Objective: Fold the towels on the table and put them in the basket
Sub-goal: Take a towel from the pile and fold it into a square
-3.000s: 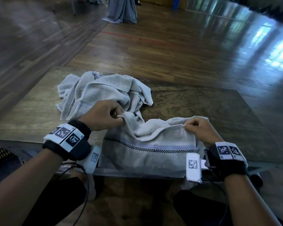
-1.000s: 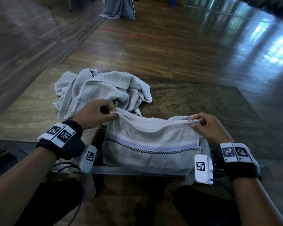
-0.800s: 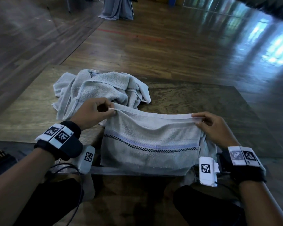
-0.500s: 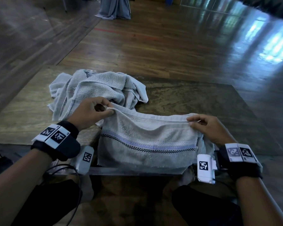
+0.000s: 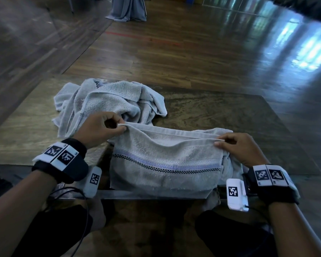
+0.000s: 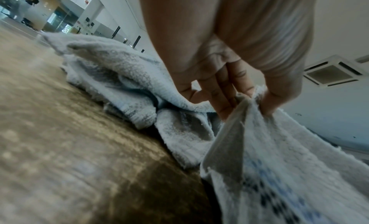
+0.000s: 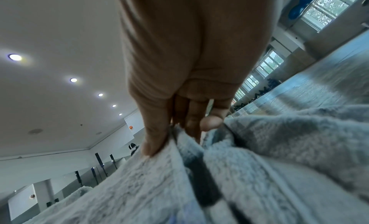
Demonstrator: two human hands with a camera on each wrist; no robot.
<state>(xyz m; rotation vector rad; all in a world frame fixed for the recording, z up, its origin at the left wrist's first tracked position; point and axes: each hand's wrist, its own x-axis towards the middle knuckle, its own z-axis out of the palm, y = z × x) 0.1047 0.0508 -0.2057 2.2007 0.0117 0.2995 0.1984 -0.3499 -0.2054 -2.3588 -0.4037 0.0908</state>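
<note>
While the thumb and forefinger of the left hand (image 5: pixel 98 129) pinch one top corner of the striped towel (image 5: pixel 165 160), the right hand (image 5: pixel 241 147) pinches the opposite corner in the same way, its thumb pressed against the fingertips with the hem caught between; the wrist views show both pinches closed on doubled cloth, the remaining fingers loosely curled behind. Between the two grips the upper edge runs nearly straight with a shallow sag in the middle, and at least two hemmed layers show there, so this towel looks partly folded already. Its lower part, crossed by a band of black checks and pale violet, lies on the near part of the wooden table (image 5: pixel 230 115) and reaches that table's front edge. Behind the striped towel, toward the table's far left, sits a crumpled heap of grey towels (image 5: pixel 109 101), just beside the left hand and not yet folded; how many pieces it holds cannot be told. A dark, gridded object at the table's near left corner may be the basket, but too little of it shows to be sure. As a judgement, the task is early: one towel mid-fold, its further folds and placing still to come, and the whole heap left to do.
</note>
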